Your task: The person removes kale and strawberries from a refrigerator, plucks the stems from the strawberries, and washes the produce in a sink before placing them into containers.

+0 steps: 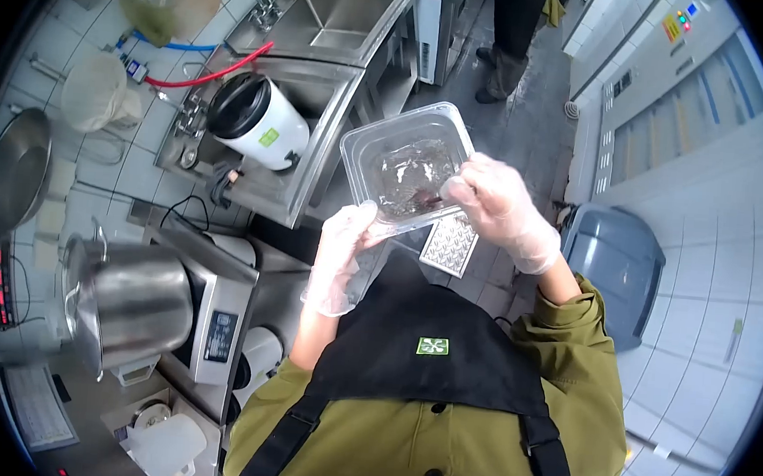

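Observation:
A clear plastic container (366,144) is held up in front of my body, tilted so its inside shows. Some clear, shiny stuff and a small dark reddish patch lie at its bottom; I cannot make out what they are. My left hand (343,246), in a see-through glove, grips the near left corner with the thumb over the rim. On the right side, my right hand (499,202), gloved too, has its fingers closed at the container's rim near the dark patch. Whether it also holds something small is hidden.
To the left are steel sinks (344,19) and a white bucket with a black lid (270,128). A large steel pot (130,296) sits on an induction cooker (221,324). A grey bin (614,267) stands at right. Another person's legs (509,35) show at the far end.

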Demonstrator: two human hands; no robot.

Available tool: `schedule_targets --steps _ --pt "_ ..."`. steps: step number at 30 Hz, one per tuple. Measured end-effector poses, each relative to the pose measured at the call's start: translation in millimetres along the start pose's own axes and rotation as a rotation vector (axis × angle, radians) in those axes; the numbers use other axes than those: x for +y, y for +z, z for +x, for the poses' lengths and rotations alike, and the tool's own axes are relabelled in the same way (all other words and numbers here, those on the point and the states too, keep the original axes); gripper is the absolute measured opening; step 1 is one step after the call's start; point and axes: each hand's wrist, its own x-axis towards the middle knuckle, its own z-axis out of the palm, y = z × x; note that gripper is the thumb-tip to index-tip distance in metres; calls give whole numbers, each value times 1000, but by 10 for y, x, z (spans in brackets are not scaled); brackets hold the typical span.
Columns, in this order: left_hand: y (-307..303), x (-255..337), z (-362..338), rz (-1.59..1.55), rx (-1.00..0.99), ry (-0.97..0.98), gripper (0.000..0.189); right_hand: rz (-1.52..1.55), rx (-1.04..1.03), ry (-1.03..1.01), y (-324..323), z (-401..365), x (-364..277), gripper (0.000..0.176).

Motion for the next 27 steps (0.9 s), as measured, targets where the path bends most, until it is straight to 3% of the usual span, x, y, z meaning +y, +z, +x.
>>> schedule_targets --steps 3,6,11,14,19,23,27 --pt "204 170 694 -25 -12 0 23 -254 27 -27 -229 377 658 11" --pt "302 314 1403 25 -24 -15 23 -270 79 -112 -214 729 1331 9" --pt "619 643 2644 14 -48 -6 22 42 108 16 -132 1288 2267 7" --pt "764 903 3280 28 -85 -12 24 67 120 56 -262 1614 2790 6" --pt "945 1183 4268 74 -58 -77 27 -151 210 53 -740 2263 3540 7" --pt "1145 1304 5021 62 -45 -55 27 -239 196 -21 -759 2662 4366 7" --pt "1273 1396 5791 2 -49 -24 25 104 154 64 -563 2927 5246 2"
